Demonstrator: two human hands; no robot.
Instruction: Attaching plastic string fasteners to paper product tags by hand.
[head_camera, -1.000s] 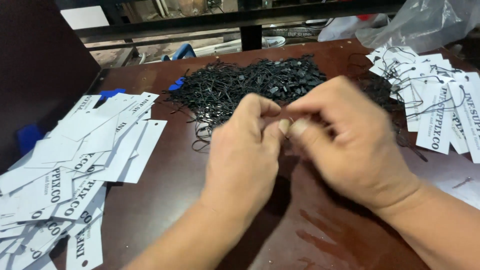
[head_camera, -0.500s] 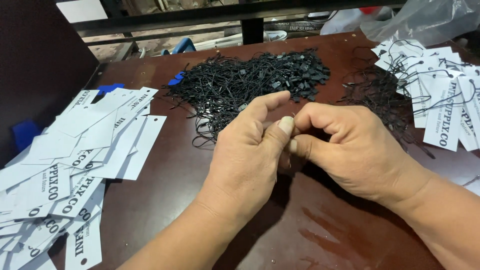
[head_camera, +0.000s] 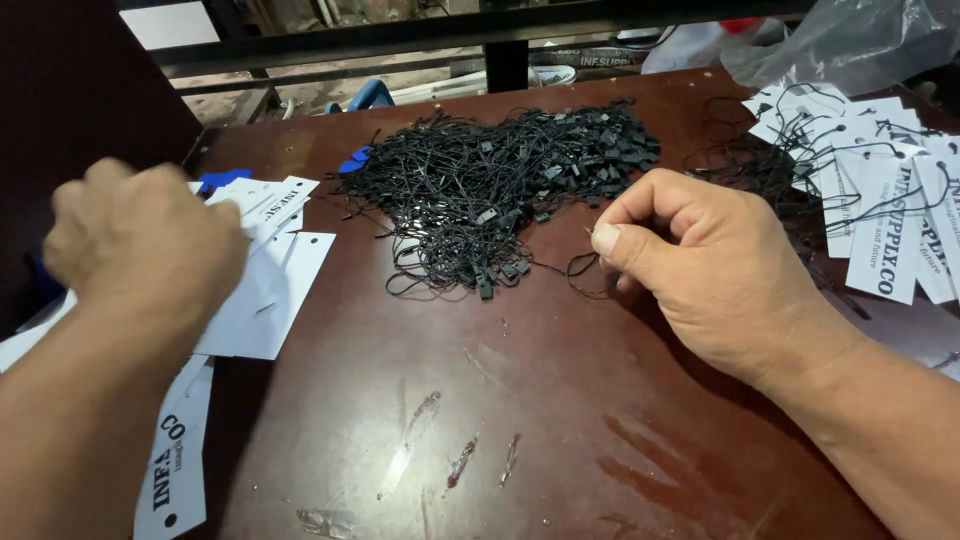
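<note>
Whereas both hands were pinched together a moment ago, the left hand (head_camera: 140, 245) has been moved, curled shut, over the white tags (head_camera: 265, 290) at the tabletop's left edge, while a black string (head_camera: 580, 268) is kept pinched by the right hand (head_camera: 715, 275).

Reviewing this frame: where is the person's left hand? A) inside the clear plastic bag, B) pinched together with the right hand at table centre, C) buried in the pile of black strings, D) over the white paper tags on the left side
D: the left hand is over the loose white tags at the left, apart from the right hand, which pinches a thin black string beside the string pile.
</note>
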